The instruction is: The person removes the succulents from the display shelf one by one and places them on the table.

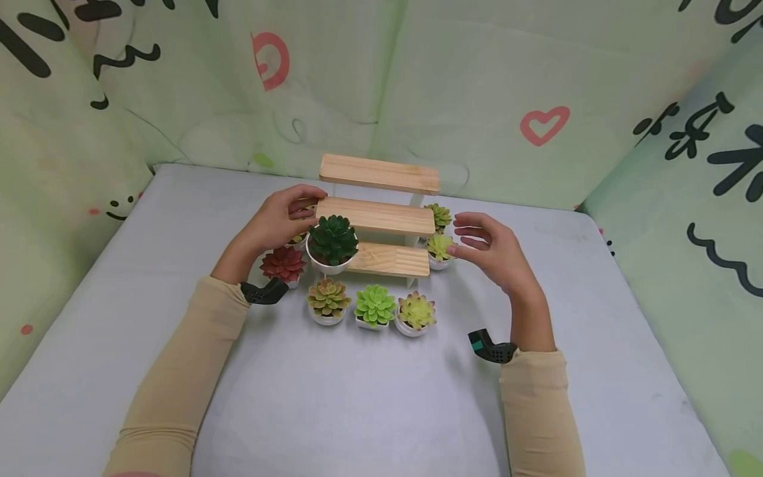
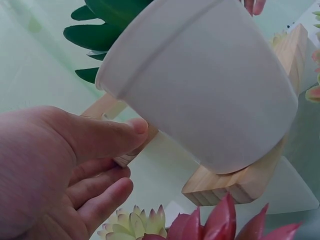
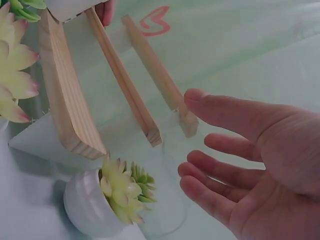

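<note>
A dark green potted succulent [image 1: 332,240] in a white pot stands at the left end of the lowest board of a three-tier wooden shelf [image 1: 378,215]. My left hand [image 1: 280,218] is beside that pot, at the left end of the middle board. Its thumb [image 2: 132,127] lies close to the pot and overlaps the wood in the left wrist view; contact is unclear. Off the shelf's right side hovers my right hand [image 1: 489,248], fingers loosely spread and holding nothing. Near its thumb is a yellow-green succulent [image 1: 440,246] in a white pot.
In front of the shelf stand a reddish-green succulent [image 1: 328,298], a bright green one [image 1: 375,306] and a yellow one [image 1: 416,311]. A red succulent [image 1: 283,264] sits under my left wrist, partly hiding another plant. One more [image 1: 440,215] stands behind, right. Printed curtains enclose the white table [image 1: 357,404].
</note>
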The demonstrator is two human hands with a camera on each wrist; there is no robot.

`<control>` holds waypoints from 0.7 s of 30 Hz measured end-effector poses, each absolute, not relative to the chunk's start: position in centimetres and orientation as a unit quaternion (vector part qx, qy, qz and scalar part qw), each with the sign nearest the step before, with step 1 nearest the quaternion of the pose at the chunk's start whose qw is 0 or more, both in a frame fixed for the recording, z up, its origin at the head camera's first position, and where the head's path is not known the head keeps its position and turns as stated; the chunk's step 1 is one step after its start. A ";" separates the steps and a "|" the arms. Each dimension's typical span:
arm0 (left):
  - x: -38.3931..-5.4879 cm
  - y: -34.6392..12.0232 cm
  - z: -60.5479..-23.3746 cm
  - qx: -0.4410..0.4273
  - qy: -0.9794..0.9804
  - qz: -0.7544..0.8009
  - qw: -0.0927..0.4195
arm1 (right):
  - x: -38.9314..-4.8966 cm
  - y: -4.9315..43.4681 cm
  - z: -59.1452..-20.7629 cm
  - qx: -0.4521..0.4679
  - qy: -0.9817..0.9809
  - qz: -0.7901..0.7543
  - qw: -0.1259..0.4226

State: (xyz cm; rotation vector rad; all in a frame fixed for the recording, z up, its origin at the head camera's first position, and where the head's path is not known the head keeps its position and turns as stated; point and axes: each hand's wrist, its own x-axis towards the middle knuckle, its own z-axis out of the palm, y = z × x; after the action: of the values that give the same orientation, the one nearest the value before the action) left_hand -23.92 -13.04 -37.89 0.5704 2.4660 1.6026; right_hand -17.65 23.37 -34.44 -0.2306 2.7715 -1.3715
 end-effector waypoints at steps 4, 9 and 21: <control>-23.9 -12.8 -37.9 0.204 0.815 0.537 0.076 | -17.2 22.9 -34.2 -0.098 0.884 -0.456 0.023; -23.9 -12.9 -37.6 0.197 0.818 0.536 0.070 | -16.9 21.7 -34.2 -0.138 0.865 -0.481 0.028; -23.7 -13.1 -37.6 0.189 0.823 0.531 0.072 | -15.8 17.1 -32.5 -0.168 0.851 -0.493 0.069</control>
State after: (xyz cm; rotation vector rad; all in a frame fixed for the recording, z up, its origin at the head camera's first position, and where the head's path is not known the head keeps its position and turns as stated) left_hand -23.70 -13.15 -37.57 0.5667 2.4718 1.5963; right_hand -15.77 17.07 -32.46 -0.5073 2.5622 -1.4834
